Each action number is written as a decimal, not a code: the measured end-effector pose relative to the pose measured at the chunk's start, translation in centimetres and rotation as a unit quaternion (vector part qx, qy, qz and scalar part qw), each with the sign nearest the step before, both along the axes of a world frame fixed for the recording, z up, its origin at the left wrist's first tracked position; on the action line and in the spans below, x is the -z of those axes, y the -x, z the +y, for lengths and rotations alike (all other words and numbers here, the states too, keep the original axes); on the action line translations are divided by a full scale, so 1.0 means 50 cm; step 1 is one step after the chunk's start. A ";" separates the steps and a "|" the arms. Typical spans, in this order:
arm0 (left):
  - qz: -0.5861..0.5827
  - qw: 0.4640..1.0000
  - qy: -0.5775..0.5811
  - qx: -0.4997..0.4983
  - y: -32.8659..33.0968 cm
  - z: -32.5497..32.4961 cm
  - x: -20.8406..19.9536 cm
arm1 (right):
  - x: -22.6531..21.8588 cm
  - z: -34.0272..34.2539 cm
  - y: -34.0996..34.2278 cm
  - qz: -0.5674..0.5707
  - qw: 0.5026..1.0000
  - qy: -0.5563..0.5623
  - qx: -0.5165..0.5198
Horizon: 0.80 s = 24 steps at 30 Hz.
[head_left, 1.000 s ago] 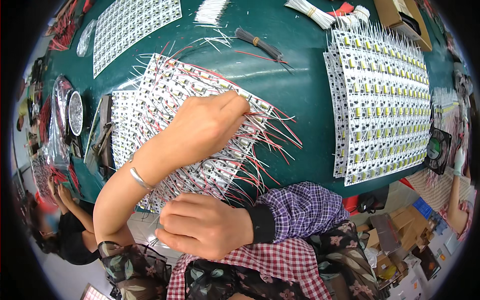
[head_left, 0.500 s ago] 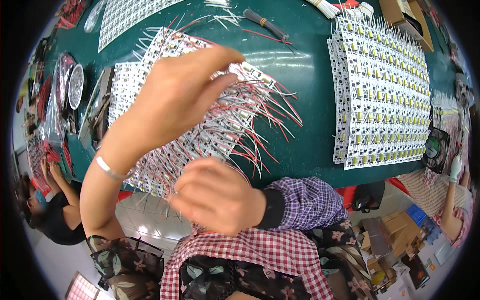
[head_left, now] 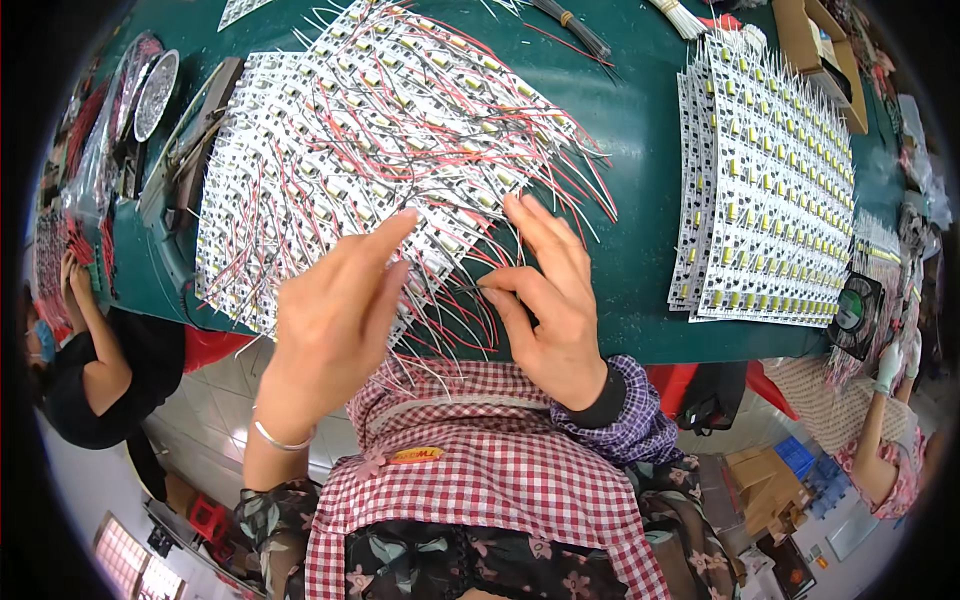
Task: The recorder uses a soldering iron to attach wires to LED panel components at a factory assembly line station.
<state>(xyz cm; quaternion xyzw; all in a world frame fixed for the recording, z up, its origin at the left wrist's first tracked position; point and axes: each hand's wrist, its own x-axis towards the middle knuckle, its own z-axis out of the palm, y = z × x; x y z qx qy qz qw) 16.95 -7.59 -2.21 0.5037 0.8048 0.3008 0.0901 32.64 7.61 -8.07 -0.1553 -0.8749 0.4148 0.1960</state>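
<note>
Overlapping white circuit board panels (head_left: 300, 80) lie before me, dotted with small yellow-and-black parts and covered in loose red, white and black wires (head_left: 420, 150). My left hand (head_left: 340, 305) hovers over their near edge, index finger stretched out and thumb apart, with nothing visible in it. To its right, the thumb and forefinger of my right hand (head_left: 550, 310) meet on what looks like a thin black wire at the panel's near right corner. The other fingers of that hand reach forward beside the wires.
More board panels (head_left: 770, 190) are stacked at right, near a black fan (head_left: 855, 310) and a cardboard box (head_left: 815, 50). Bundled dark wires (head_left: 570, 25) lie at the back. A grey tool (head_left: 205, 140) and a round silver dish (head_left: 156, 95) are at left. Co-workers' hands show at both sides.
My left hand has drawn back toward me from above the panels. My right hand has moved right and forward, its fingers now extended to the wires. The view has shifted somewhat.
</note>
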 end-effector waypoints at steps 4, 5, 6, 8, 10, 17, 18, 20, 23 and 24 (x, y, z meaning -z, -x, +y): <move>0.014 0.998 0.045 0.046 -0.023 0.038 0.020 | 0.012 -0.011 -0.006 0.018 1.000 -0.024 -0.001; 0.019 0.997 0.062 0.053 -0.026 0.043 0.023 | 0.013 -0.011 -0.008 0.020 0.999 -0.028 0.001; 0.038 0.993 0.096 0.061 -0.026 0.047 0.027 | 0.014 -0.012 -0.010 0.022 0.999 -0.031 0.005; 0.057 0.990 0.111 0.072 -0.026 0.049 0.036 | 0.020 -0.013 -0.013 0.030 0.999 -0.033 0.016; 0.070 0.987 0.124 0.080 -0.027 0.046 0.035 | 0.027 -0.013 -0.013 0.042 0.998 -0.026 0.031; 0.074 0.985 0.130 0.080 -0.031 0.044 0.037 | 0.031 -0.008 -0.016 0.058 0.997 -0.002 0.049; 0.072 0.985 0.135 0.079 -0.032 0.044 0.036 | 0.030 -0.007 -0.017 0.060 0.997 0.000 0.049; 0.061 0.991 0.090 0.073 -0.030 0.042 0.038 | 0.024 -0.004 -0.018 0.066 0.995 0.021 0.068; 0.046 0.998 0.028 0.035 -0.025 0.030 0.030 | 0.009 0.006 -0.021 0.089 0.987 0.050 0.127; 0.040 0.999 0.006 0.018 -0.024 0.028 0.027 | 0.006 0.012 -0.022 0.090 0.984 0.048 0.146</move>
